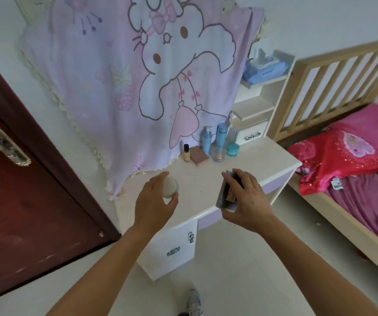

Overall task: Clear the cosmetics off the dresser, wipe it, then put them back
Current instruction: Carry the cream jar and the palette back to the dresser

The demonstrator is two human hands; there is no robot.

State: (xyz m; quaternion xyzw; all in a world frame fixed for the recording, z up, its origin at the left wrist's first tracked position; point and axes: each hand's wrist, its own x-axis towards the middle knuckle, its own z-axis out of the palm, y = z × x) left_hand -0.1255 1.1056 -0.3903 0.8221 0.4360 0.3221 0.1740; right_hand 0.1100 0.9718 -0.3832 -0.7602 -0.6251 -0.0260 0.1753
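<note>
Bottles [186, 153] [206, 141] [221, 133] three, jars [217, 153] [233, 148] two, box [199, 158] one; compact [171, 187], palette [225, 192] in hands [155, 201] [248, 201]

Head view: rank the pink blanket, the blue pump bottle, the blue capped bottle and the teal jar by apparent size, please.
1. pink blanket, by far.
2. blue capped bottle and blue pump bottle: too alike to rank.
3. teal jar, smallest.
The containers stand together, so distance barely skews them.
</note>
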